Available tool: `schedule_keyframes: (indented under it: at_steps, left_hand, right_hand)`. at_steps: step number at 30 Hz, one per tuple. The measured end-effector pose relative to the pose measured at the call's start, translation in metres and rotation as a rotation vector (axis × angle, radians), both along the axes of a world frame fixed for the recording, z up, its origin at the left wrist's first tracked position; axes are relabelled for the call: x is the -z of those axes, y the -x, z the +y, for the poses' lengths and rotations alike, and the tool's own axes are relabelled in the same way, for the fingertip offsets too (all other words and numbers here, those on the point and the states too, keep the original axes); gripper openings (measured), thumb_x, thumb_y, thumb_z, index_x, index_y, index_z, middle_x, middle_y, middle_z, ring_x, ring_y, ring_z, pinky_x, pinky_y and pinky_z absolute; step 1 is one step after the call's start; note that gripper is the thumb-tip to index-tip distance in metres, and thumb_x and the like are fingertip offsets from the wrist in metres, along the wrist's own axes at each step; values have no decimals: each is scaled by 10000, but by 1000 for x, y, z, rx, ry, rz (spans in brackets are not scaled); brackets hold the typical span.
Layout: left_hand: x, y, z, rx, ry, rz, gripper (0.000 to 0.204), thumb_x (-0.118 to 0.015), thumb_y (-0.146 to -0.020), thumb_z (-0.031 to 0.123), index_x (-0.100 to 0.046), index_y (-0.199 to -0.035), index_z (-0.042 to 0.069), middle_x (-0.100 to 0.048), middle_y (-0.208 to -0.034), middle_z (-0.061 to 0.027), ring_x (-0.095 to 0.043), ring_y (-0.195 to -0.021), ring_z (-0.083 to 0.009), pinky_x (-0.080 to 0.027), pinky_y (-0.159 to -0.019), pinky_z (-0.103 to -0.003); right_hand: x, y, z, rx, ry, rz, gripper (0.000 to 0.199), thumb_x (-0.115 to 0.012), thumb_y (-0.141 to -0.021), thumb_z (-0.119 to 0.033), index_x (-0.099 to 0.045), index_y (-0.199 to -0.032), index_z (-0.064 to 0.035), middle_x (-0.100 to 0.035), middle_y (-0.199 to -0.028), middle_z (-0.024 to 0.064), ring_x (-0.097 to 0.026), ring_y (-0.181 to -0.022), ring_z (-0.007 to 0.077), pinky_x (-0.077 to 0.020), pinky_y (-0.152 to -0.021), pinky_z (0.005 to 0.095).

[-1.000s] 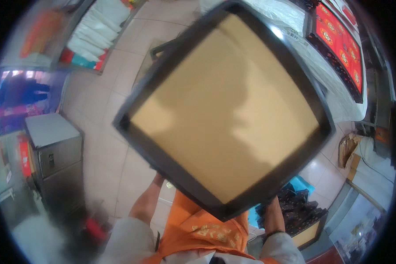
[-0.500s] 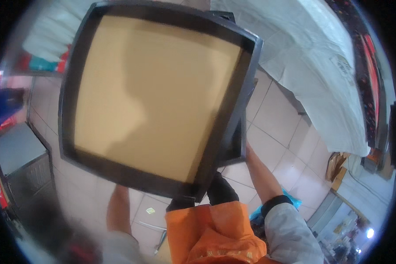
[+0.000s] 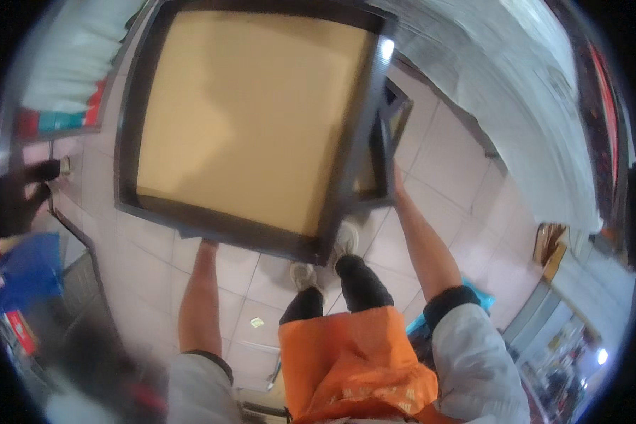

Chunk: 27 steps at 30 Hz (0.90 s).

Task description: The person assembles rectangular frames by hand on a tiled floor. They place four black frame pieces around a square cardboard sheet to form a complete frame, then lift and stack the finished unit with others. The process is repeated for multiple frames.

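Far left: another person's dark shoes [image 3: 28,185] on the floor, next to a blurry blue bin-like thing [image 3: 22,277] and a grey metal cabinet [image 3: 85,283]. Up in the top left corner, a shelf with white stacked packs and red and teal edges [image 3: 63,85], too blurred to say more.

Smack in the middle and blocking most of the view: a big square tray with a dark frame and tan flat inside [image 3: 251,124], held up close to the camera and tilted a bit. Just behind its right edge, a second smaller dark-framed tray [image 3: 381,152] peeking out, mostly covered by the big one.

Below that, pale square floor tiles with grey grout [image 3: 445,177], light shoes [image 3: 305,274], dark trouser legs and an orange apron [image 3: 353,360]. Off to the right, a long surface draped in white cloth [image 3: 516,92] curving along the rim, a bit of teal [image 3: 477,300] near the right elbow, and a bright lit area in the bottom right corner.

Left hand [image 3: 206,244] right under the bottom edge of the big tray, bare forearm straight up from a pale sleeve; fingers hidden, so can't tell the grip. Right hand [image 3: 396,185] up against the right side where the two trays overlap, arm stretched out; also hidden, can't tell how closed.
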State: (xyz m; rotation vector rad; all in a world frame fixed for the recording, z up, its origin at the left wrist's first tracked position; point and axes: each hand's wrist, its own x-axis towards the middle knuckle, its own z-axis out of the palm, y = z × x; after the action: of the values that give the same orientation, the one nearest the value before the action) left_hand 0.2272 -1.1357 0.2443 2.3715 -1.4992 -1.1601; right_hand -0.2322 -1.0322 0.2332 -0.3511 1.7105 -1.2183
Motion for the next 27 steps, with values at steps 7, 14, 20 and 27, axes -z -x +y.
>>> schedule_keyframes:
  at_steps: [7,14,20,27]
  left_hand:
    - [-72,32,121,262,-174,-100,526,-482,-851,235,-301,-1299,29,-374,-1302,-153,-339,-1203,-263,-252,-1005,-350]
    - [-184,121,253,369,-655,373,402,-503,-838,191,-443,-1194,13,-540,-1098,-106,-523,-1019,-180,-382,-894,-312]
    - [-211,199,346,747,-782,291,477,-495,-854,255,-388,-1242,-3,-513,-1157,-120,-489,-1076,-198,-351,-931,-316]
    - [-282,380,572,1378,-688,432,593,-477,-866,370,-348,-1282,-32,-410,-1288,-149,-387,-1192,-232,-287,-992,-325]
  right_hand:
    - [-91,-12,181,-35,-397,226,421,-446,-890,-309,-444,-1202,-26,-547,-1064,102,-528,-942,183,-417,-809,317]
    - [-264,-107,463,566,-422,-102,361,-444,-888,-321,-512,-1079,-22,-585,-944,67,-575,-821,157,-458,-689,291]
    - [-351,-228,710,1156,-462,-52,400,-459,-871,-404,-524,-1060,-57,-580,-958,59,-541,-860,156,-438,-739,309]
    - [-331,-286,984,1866,-302,-159,760,-456,-816,-567,-216,-1347,-80,-290,-1360,144,-319,-1231,290,-261,-990,454]
